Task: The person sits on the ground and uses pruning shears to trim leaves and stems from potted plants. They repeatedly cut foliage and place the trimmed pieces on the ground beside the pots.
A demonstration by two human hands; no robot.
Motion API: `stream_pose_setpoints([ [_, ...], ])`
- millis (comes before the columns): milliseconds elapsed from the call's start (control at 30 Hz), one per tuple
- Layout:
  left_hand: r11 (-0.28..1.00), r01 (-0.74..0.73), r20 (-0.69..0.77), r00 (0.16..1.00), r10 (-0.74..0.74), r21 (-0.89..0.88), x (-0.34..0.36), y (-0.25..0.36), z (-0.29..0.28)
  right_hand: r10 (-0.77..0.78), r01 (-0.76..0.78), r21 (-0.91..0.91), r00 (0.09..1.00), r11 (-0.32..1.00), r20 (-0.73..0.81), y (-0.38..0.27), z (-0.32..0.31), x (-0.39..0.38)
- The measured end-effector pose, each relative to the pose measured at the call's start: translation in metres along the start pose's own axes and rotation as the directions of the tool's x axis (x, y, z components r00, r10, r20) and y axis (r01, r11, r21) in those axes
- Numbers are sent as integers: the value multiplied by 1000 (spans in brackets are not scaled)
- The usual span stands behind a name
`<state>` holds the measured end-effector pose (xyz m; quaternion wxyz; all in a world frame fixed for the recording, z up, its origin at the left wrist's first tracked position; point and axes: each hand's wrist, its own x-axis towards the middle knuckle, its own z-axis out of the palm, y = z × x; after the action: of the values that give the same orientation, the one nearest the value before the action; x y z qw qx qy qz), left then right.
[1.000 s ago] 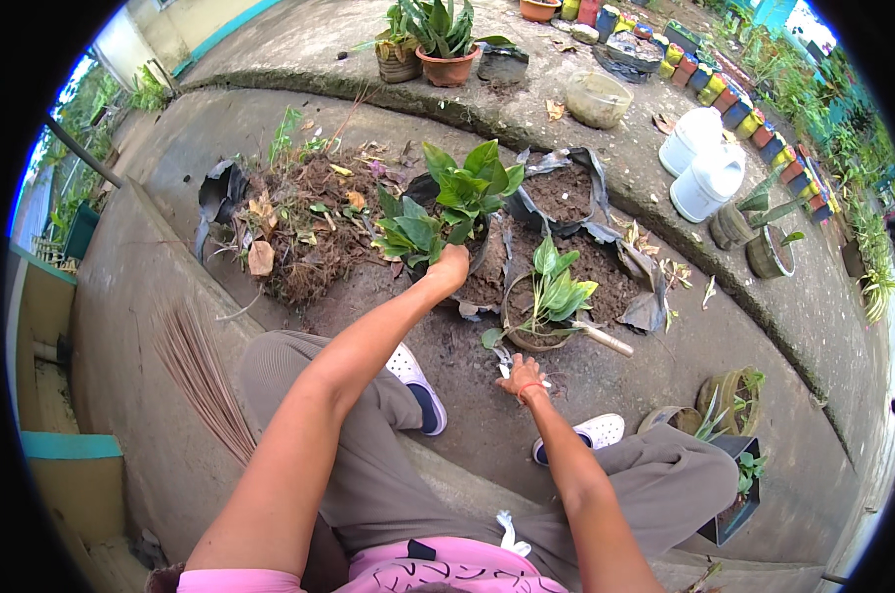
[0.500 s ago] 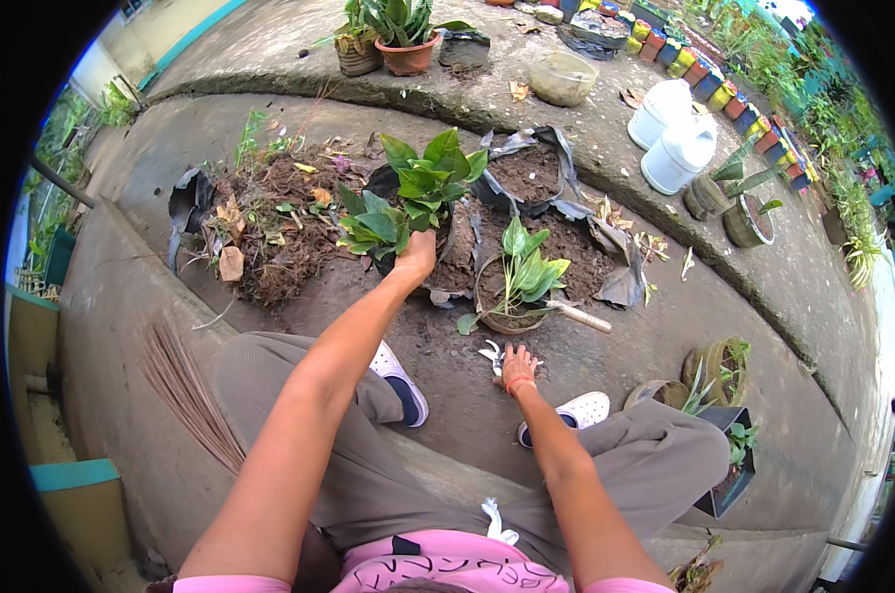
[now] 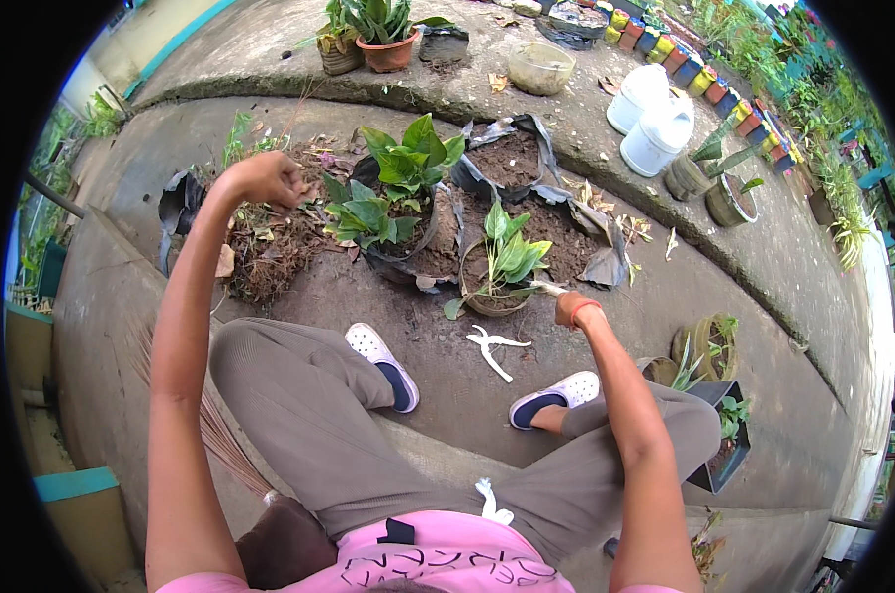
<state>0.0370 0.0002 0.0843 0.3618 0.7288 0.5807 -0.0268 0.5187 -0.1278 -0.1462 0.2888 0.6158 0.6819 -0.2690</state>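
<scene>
My left hand (image 3: 273, 180) is closed over the heap of roots and dry leaves (image 3: 265, 262); I cannot make out what, if anything, is in its fingers. Beside it stands a leafy green plant (image 3: 408, 158) in a black plastic grow bag (image 3: 400, 269). My right hand (image 3: 573, 308) grips the pale handle of a hand tool (image 3: 544, 288), whose working end is hidden by the pot. Next to that hand is a round pot (image 3: 492, 304) with a smaller leafy plant (image 3: 507, 247). White pruning shears (image 3: 495, 348) lie spread on the concrete between my shoes.
Opened black plastic with dark soil (image 3: 556, 247) lies behind the small pot. Two white jugs (image 3: 657, 136), a shallow tub (image 3: 541, 69) and potted plants (image 3: 386, 51) stand on the raised ledge. A stick broom (image 3: 232, 445) is by my left leg; a black planter (image 3: 716, 450) is at right.
My left hand has left the large plant and moved left over the debris heap, closed. My right hand has let go of the shears and moved up onto the hand tool's handle.
</scene>
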Motion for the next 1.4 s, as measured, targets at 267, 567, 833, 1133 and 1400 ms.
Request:
stream_pose_setpoints([
  [267,577,376,-311,926,-212,725,2,-61,-17,-41,47,617,999,786,-24,-13,30,15],
  [567,789,29,-412,864,288,613,22,145,61,133,70,786,973,614,-190,-37,64,24],
  [833,932,-213,97,976,193,293,69,175,104,178,130,930,963,343,-200,-24,68,27],
  [1133,935,223,242,925,-291,274,60,70,52,-268,209,888,958,410,-102,-72,9,0],
  [1400,847,49,267,938,-221,530,76,-62,73,-492,716,239,646,657,-583,-219,-78,4],
])
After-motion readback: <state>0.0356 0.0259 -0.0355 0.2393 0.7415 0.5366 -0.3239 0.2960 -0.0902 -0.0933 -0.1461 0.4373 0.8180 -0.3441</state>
